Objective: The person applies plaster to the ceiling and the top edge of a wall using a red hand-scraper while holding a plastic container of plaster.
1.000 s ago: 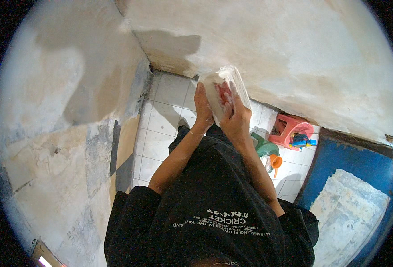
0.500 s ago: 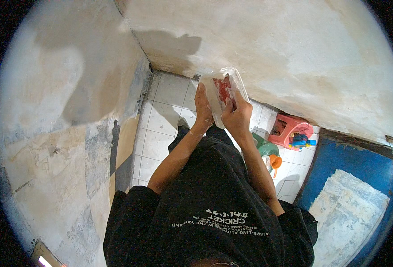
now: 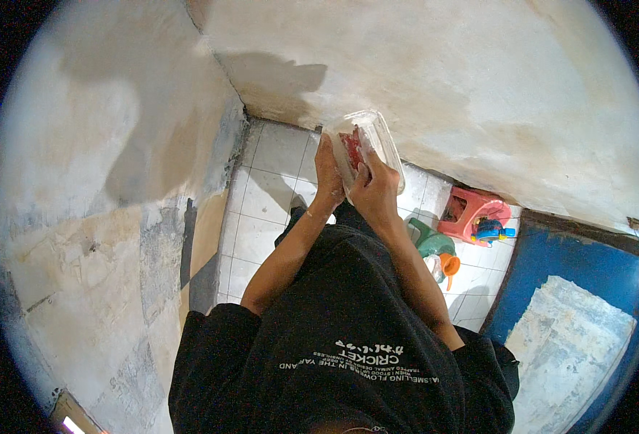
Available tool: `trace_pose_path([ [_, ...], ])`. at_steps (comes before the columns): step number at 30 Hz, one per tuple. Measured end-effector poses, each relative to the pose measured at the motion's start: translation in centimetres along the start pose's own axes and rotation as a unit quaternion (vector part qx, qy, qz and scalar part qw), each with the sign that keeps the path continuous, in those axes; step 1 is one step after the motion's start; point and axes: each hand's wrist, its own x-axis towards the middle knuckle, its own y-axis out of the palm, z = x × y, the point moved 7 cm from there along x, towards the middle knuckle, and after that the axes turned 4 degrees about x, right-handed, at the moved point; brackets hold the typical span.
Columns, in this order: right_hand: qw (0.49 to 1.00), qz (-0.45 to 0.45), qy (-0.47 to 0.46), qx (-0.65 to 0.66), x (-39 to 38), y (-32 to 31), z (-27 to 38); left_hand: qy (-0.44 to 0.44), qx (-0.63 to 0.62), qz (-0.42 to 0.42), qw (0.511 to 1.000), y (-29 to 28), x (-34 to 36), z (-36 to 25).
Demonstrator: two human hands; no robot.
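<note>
In front of my body I hold a white rectangular plastic tub (image 3: 389, 141), tilted and smeared with whitish paste. My left hand (image 3: 328, 173) is wrapped round its left side, with the fingers partly hidden beneath. My right hand (image 3: 377, 189) grips a red flat scraper (image 3: 352, 147) coated in places with the same white paste. The scraper lies inside the tub, against its left wall. White smudges mark my fingers and left wrist.
Bare patchy walls (image 3: 449, 79) meet in a corner ahead. On the white tiled floor (image 3: 261, 199), to the right, are a pink plastic stool (image 3: 464, 210), a blue-and-yellow item (image 3: 494, 231), a green container (image 3: 429, 239) and an orange funnel-like piece (image 3: 449, 265). A blue panel (image 3: 551, 253) stands farther right.
My right hand and the red scraper have shifted slightly left within the tub, towards its left wall. More of the tub's right interior shows. My left hand stays nearly in place.
</note>
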Motion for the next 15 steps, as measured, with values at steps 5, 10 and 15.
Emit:
trace_pose_path([
  [5,0.995,0.035,0.089,0.018,1.0,-1.9,-1.3,-0.037,-0.012,-0.013,0.999,0.3,1.0,0.9],
  [10,0.993,0.064,0.081,-0.050,1.7,-1.1,-2.1,-0.029,0.027,-0.003,0.999,1.6,2.2,1.3],
  [15,0.999,-0.044,0.021,0.010,2.8,-2.7,-4.0,-0.064,0.032,-0.019,0.997,2.5,3.1,2.3],
])
